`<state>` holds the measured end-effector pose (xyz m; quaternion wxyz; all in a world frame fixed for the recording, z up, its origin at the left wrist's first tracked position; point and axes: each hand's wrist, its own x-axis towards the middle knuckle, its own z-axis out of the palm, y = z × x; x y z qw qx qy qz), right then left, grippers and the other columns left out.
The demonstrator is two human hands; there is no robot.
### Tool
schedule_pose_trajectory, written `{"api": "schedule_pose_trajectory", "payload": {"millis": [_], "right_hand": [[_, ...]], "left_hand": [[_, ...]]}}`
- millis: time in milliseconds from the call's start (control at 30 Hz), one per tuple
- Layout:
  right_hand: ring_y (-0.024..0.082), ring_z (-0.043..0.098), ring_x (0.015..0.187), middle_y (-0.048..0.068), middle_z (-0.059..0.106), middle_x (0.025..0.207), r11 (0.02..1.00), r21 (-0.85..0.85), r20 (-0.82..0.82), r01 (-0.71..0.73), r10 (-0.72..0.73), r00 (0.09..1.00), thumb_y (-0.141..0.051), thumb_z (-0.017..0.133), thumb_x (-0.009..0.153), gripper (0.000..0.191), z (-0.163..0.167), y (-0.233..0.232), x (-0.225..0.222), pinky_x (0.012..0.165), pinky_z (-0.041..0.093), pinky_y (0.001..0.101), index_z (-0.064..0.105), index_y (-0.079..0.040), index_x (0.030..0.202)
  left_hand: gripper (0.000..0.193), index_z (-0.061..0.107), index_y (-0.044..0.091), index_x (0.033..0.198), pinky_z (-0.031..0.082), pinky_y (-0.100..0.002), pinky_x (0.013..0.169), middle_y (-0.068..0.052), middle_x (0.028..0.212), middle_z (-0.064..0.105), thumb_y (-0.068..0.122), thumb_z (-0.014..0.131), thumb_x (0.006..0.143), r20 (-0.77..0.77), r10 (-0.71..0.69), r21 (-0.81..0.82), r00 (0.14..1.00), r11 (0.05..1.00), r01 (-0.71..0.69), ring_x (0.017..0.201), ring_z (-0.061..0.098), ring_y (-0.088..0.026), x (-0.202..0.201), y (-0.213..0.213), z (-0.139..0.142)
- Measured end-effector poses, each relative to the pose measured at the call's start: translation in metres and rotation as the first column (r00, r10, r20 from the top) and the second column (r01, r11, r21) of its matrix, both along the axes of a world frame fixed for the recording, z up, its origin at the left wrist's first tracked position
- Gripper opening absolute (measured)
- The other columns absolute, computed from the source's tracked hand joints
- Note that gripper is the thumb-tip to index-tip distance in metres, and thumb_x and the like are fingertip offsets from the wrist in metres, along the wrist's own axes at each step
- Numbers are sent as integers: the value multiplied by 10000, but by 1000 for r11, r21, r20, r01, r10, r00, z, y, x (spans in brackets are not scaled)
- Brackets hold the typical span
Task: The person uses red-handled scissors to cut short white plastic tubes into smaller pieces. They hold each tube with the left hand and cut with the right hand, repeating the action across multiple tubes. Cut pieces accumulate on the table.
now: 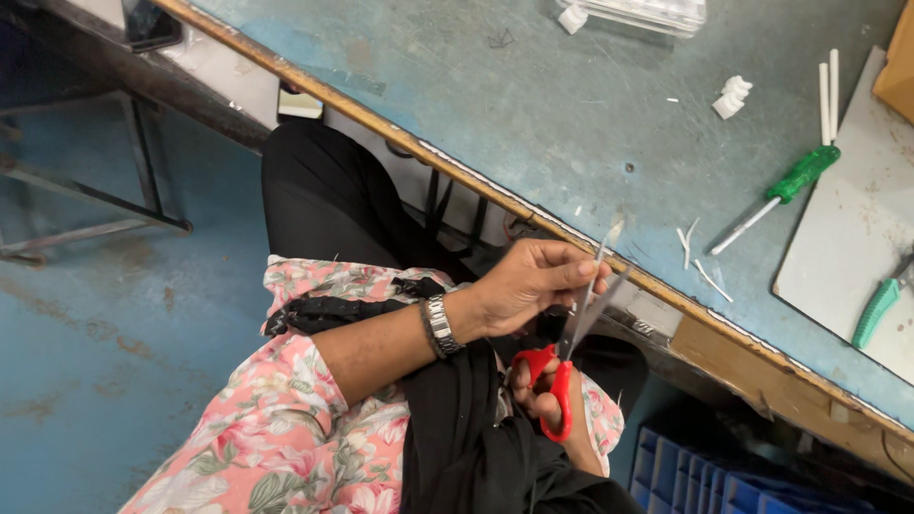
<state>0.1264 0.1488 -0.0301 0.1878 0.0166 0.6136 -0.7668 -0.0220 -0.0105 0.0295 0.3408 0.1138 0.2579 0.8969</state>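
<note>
Red-handled scissors, pink floral sleeve (green leaves too), green-handled screwdriver, blue-grey worktop, blue crate.

Right hand grips red-handled scissors, blades up. Left hand pinches something small at the blades, too small to tell. Green screwdriver lies on blue tabletop.

Open floor leftward; workbench edge bars the right.

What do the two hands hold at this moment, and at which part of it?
The right hand holds red-handled scissors, fingers through the handle loops. The left hand seems to pinch something small near the open blades; what it is cannot be told.
</note>
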Motion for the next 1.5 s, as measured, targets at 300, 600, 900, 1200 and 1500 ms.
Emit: {"api": "schedule_pose_trajectory", "payload": {"millis": [300, 600, 900, 1200, 1500], "right_hand": [[129, 576, 620, 34, 612, 682, 998, -20, -59, 64, -65, 996, -764, 835, 578, 789, 3, -10, -1, 587, 449, 274, 637, -22, 760], [124, 552, 528, 23, 592, 623, 994, -8, 8, 113, -113, 994, -761, 857, 508, 782, 3, -11, 2, 511, 418, 268, 602, -41, 680], [139, 521, 488, 36, 547, 569, 997, 12, 45, 82, -82, 996, -656, 915, 615, 716, 10, -16, 0, 490, 389, 276, 548, -43, 639], [87, 573, 681, -4, 591, 731, 999, 1, -37, 33, -33, 999, -859, 755, 580, 839, 27, -21, -2, 589, 425, 220, 595, -69, 811], [75, 544, 650, 1, 585, 717, 999, 17, -13, 50, -50, 999, -869, 749, 581, 848, 35, -24, -4, 550, 389, 220, 593, -71, 821]], "left_hand": [[239, 750, -43, 1148, 498, -271, 772, -107, 1055, 755, 155, 696, 1025, -45, 80, -32, 996, 996, -81, 845, 615, -105, -1, -10, 10], [221, 747, -26, 1119, 489, -246, 761, -119, 1034, 767, 159, 685, 1015, -38, 77, -80, 996, 994, -80, 816, 602, -87, 0, -8, 14], [227, 748, -18, 1113, 502, -251, 762, -105, 987, 764, 171, 696, 998, -28, 103, -156, 994, 982, -106, 819, 626, -96, 2, -8, 8], [231, 746, -30, 1104, 531, -267, 768, -90, 985, 759, 165, 708, 985, 23, 113, -133, 993, 985, -109, 858, 682, -130, 1, -6, 4], [193, 745, -10, 1042, 564, -297, 814, -85, 944, 755, 162, 743, 953, 100, 103, -131, 990, 987, -90, 851, 693, -142, -1, -9, 5]]}}
